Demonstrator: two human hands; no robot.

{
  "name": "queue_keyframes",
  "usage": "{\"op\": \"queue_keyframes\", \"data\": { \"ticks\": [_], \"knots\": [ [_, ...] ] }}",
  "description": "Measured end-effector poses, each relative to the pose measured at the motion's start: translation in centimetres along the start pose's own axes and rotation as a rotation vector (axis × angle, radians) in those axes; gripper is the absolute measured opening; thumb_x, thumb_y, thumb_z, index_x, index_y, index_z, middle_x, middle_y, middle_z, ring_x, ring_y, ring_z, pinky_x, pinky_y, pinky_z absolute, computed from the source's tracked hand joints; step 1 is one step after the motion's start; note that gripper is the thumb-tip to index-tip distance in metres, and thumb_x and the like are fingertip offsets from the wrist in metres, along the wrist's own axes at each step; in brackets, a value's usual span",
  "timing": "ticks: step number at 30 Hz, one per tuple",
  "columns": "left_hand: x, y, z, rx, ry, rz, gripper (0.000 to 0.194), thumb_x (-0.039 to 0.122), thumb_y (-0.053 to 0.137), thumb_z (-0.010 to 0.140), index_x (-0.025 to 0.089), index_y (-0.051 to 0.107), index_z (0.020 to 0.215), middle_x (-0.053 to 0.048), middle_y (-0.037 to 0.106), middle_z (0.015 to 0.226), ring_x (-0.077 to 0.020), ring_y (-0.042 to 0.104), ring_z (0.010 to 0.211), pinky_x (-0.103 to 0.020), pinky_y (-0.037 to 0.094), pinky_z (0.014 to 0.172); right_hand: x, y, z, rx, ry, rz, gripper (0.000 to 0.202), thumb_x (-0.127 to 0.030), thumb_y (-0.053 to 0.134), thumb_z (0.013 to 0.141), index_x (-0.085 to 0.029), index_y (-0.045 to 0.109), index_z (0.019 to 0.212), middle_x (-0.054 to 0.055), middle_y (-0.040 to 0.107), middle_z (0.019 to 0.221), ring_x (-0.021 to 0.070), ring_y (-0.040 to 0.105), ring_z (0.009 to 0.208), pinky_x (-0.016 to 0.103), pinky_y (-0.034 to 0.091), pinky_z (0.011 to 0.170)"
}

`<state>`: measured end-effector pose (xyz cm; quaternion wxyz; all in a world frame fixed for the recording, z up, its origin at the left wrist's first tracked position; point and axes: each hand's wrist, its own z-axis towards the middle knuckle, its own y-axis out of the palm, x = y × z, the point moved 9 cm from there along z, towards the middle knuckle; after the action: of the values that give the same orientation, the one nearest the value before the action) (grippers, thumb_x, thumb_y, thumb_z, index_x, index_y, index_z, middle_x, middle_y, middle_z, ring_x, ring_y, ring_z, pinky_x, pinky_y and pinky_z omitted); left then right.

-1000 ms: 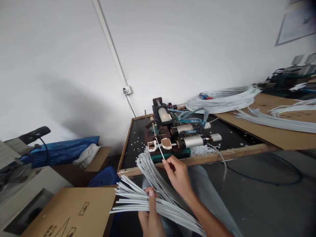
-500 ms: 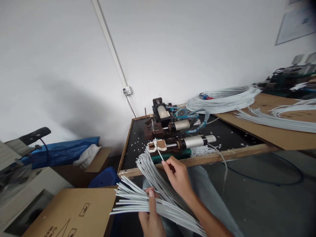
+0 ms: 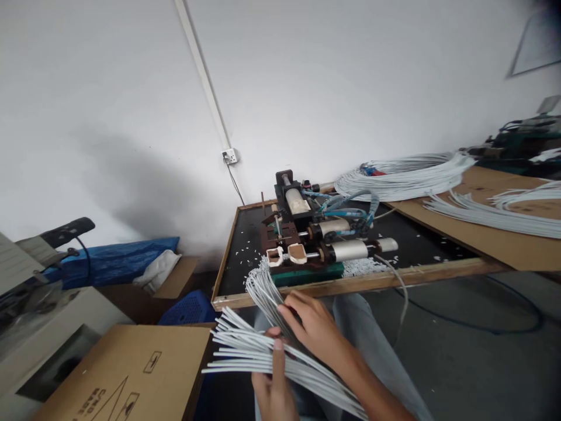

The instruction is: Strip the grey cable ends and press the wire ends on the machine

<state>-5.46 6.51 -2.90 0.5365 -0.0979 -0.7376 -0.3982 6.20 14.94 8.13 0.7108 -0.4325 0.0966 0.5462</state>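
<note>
Working at table with machine on top. Gripping front wire bundle in left hand, in front of table; resting right hand at rear wire bundle, can't tell if pinching or released. Probably adding to rear wire bundle, needing clean release next.

Workshop, small production floor by the look of it. Evidence: bench machine with metal cylinders and blue hoses, wood-edged black counter littered with white offcuts, wire in bulk (loose bundle, big coil). Also more machinery far right, cardboard box, bare wall with surface trunking.
</note>
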Motion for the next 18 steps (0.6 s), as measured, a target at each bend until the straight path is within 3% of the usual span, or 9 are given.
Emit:
{"op": "queue_keyframes", "data": {
  "ticks": [3, 8, 12, 15, 18],
  "knots": [
    [0.2, -0.1, 0.1, 0.009, 0.01, 0.084, 0.053, 0.053, 0.086, 0.069, 0.014, 0.075, 0.103, -0.008, 0.074, 0.091, -0.0262, 0.068, 0.095, -0.03, 0.051, 0.086, 1.0, -0.5, 0.1, -0.025, 0.058, 0.026, 0.023, -0.024, 0.051, 0.099, -0.021, 0.058, 0.078, 0.002, 0.063, 0.079, 0.0191, 0.06, 0.073, 0.03, 0.044, 0.068],
    [0.2, 0.1, 0.3, 0.001, -0.019, 0.103, 0.06, 0.058, 0.086, 0.065, 0.012, 0.075, 0.102, -0.012, 0.076, 0.103, -0.031, 0.069, 0.102, -0.037, 0.052, 0.093, -0.4, 0.7, -0.8, -0.463, -0.017, 0.387, 0.015, -0.017, 0.063, 0.088, -0.02, 0.066, 0.074, -0.005, 0.056, 0.066, 0.0121, 0.049, 0.059, 0.023, 0.035, 0.055],
    [0.3, 0.1, 0.2, 0.013, -0.016, 0.108, 0.06, 0.058, 0.087, 0.064, 0.012, 0.076, 0.101, -0.012, 0.077, 0.102, -0.031, 0.069, 0.101, -0.036, 0.052, 0.091, -0.3, 0.6, -1.2, -0.505, 0.016, 0.406, 0.015, -0.013, 0.063, 0.086, -0.019, 0.066, 0.072, -0.006, 0.053, 0.065, 0.0115, 0.047, 0.06, 0.023, 0.034, 0.057],
    [0.4, 0.3, 0.2, 0.006, -0.012, 0.097, 0.061, 0.059, 0.088, 0.063, 0.012, 0.076, 0.1, -0.011, 0.077, 0.1, -0.029, 0.068, 0.101, -0.034, 0.051, 0.091, -0.2, 0.4, -1.0, -0.435, 0.005, 0.416, 0.016, -0.014, 0.059, 0.087, -0.02, 0.063, 0.072, -0.005, 0.053, 0.066, 0.0117, 0.047, 0.059, 0.023, 0.035, 0.056],
    [0.3, 0.2, 0.2, 0.015, -0.016, 0.094, 0.059, 0.061, 0.087, 0.063, 0.013, 0.076, 0.096, -0.009, 0.076, 0.09, -0.0256, 0.068, 0.092, -0.031, 0.05, 0.086, 0.7, -2.1, 0.0, -0.075, 0.018, 0.393, 0.019, -0.02, 0.056, 0.09, -0.021, 0.058, 0.072, -0.004, 0.052, 0.067, 0.0126, 0.049, 0.059, 0.023, 0.037, 0.056]
  ]
}}
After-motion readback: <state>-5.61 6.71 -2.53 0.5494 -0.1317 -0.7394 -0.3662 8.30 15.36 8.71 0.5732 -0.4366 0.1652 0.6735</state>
